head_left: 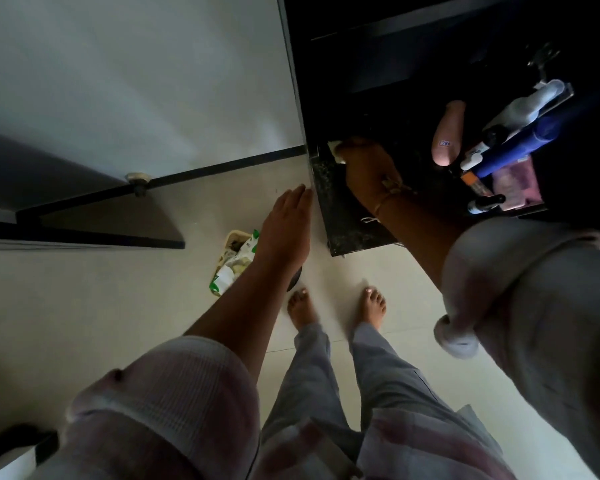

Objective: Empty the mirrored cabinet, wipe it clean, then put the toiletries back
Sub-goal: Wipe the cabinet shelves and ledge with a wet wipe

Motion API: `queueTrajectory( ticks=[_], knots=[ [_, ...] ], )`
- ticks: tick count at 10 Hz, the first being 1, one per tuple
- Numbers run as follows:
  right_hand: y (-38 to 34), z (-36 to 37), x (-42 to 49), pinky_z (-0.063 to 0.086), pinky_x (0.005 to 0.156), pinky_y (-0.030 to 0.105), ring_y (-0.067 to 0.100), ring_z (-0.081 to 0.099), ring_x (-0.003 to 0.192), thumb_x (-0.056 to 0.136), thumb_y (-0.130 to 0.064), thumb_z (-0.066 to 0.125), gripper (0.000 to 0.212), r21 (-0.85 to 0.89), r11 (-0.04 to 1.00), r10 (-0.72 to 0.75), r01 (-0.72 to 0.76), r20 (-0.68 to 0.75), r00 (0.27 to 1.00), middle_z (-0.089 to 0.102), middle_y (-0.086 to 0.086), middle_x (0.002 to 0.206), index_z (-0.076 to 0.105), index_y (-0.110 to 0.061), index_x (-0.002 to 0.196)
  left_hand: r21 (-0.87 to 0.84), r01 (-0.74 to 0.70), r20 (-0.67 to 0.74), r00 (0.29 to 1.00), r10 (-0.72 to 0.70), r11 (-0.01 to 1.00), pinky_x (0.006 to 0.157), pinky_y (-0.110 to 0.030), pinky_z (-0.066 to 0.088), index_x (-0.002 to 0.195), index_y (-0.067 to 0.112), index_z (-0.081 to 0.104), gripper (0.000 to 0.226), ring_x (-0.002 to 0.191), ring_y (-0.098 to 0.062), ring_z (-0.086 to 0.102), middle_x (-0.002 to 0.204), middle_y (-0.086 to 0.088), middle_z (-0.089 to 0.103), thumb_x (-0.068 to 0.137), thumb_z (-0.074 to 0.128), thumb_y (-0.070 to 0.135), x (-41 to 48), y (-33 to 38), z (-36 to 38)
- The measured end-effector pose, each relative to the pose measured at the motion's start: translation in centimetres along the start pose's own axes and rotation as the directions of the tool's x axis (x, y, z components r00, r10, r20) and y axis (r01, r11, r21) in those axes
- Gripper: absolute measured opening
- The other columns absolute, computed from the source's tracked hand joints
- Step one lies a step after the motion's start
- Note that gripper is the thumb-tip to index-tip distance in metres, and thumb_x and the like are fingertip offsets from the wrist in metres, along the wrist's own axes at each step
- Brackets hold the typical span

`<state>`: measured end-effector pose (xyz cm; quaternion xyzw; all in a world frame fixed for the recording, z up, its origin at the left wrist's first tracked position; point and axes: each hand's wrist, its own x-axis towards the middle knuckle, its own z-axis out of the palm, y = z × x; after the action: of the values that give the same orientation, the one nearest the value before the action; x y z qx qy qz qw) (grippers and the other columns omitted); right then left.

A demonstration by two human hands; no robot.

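Note:
My right hand (368,168) presses a pale cloth (336,147) onto the dark speckled counter (340,216) at its left corner, fingers closed over it. My left hand (286,223) hangs flat and open beside the counter's left edge, holding nothing. Several toiletries stand grouped on the counter to the right: a white pump bottle (523,109), a blue tube (520,147), a beige bottle (447,133), small dark dropper bottles (485,204) and a pink packet (516,183). The space above the counter is too dark to make out.
A small bin (234,261) full of wrappers stands on the tiled floor by my left forearm. A door (94,216) with a door stop (137,183) is at the left. My bare feet (336,306) stand below the counter.

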<state>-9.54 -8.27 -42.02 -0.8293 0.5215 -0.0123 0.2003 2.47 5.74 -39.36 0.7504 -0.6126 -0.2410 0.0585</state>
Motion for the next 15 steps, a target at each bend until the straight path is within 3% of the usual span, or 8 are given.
queueTrajectory(
  ticks=[3,4,7,9,10,11,13,15],
  knots=[
    [-1.0,3.3,-8.2,0.044,0.099,0.033,0.027,0.055,0.114,0.099,-0.014,0.048,0.031,0.179,0.944,-0.299,0.278,0.099,0.949,0.055,0.015,0.128,0.059,-0.007,0.127,0.030,-0.024,0.019,1.000,0.023,0.999,0.116,-0.034,0.020,0.152,0.007,0.020,0.068,0.146,-0.028,0.018,0.159,-0.012,0.021,0.090,0.044,-0.007,-0.7,-0.9,0.4],
    [0.7,3.6,-11.1,0.044,0.098,0.037,0.037,0.059,0.110,0.083,0.006,0.055,0.038,0.191,0.896,-0.429,0.401,0.143,0.892,0.063,0.017,0.122,0.065,-0.001,0.119,0.014,-0.046,0.020,0.999,0.045,0.999,0.116,-0.034,0.021,0.152,0.007,0.021,0.066,0.146,-0.028,0.019,0.158,-0.012,0.022,0.091,0.044,-0.005,-1.0,-0.3,0.4],
    [2.6,3.0,-7.0,0.041,0.097,0.025,0.022,0.051,0.116,0.099,-0.017,0.046,0.029,0.141,0.985,-0.103,0.098,0.030,0.994,0.051,0.012,0.132,0.057,-0.011,0.126,0.017,-0.058,0.058,0.997,0.057,0.998,0.115,-0.036,0.025,0.152,0.009,0.021,0.068,0.145,-0.026,0.020,0.158,-0.011,0.023,0.091,0.047,-0.004,-1.1,0.9,0.4],
    [1.2,6.1,-14.6,0.056,0.087,0.044,0.035,0.067,0.099,0.070,0.010,0.072,0.041,0.137,0.869,-0.487,0.475,0.065,0.871,0.069,0.017,0.111,0.070,-0.003,0.109,0.008,-0.058,0.078,0.995,0.057,0.998,0.114,-0.035,0.027,0.152,0.014,0.023,0.077,0.144,-0.024,0.025,0.157,-0.006,0.026,0.086,0.059,-0.002,-1.4,1.8,0.5],
    [2.5,6.3,-16.2,0.054,0.090,0.041,0.034,0.064,0.106,0.072,0.011,0.070,0.050,0.141,0.886,-0.458,0.441,0.121,0.881,0.066,0.014,0.117,0.067,-0.008,0.117,0.024,-0.071,0.087,0.994,0.069,0.997,0.116,-0.037,0.025,0.152,0.013,0.022,0.074,0.145,-0.024,0.024,0.157,-0.007,0.025,0.087,0.054,-0.004,-1.6,2.4,0.6],
    [4.9,3.1,-15.0,0.050,0.097,0.042,0.029,0.059,0.112,0.088,0.001,0.047,0.043,0.159,0.943,-0.291,0.293,-0.037,0.956,0.062,0.011,0.124,0.062,-0.012,0.127,0.048,-0.123,0.089,0.989,0.119,0.991,0.114,-0.036,0.028,0.150,0.010,0.027,0.064,0.143,-0.025,0.028,0.156,-0.010,0.028,0.091,0.046,-0.001,-1.6,3.1,0.6],
    [8.4,2.7,-11.2,0.052,0.088,0.032,0.025,0.061,0.105,0.093,-0.030,0.049,0.024,0.045,0.999,0.024,-0.023,-0.017,1.000,0.059,0.010,0.118,0.064,-0.019,0.109,0.097,-0.131,0.155,0.981,0.115,0.987,0.113,-0.037,0.033,0.150,0.011,0.027,0.067,0.141,-0.025,0.034,0.154,-0.010,0.033,0.090,0.052,-0.001,-1.7,3.6,1.2],
    [2.7,4.5,-17.1,0.054,0.089,0.047,0.040,0.063,0.103,0.080,0.006,0.052,0.037,0.185,0.897,-0.416,0.400,0.054,0.908,0.067,0.021,0.111,0.068,-0.002,0.112,0.067,-0.034,0.246,0.969,0.016,0.997,0.113,-0.039,0.032,0.150,0.015,0.028,0.068,0.140,-0.026,0.034,0.154,-0.007,0.033,0.089,0.052,-0.004,-1.4,4.1,1.1]
  ],
)
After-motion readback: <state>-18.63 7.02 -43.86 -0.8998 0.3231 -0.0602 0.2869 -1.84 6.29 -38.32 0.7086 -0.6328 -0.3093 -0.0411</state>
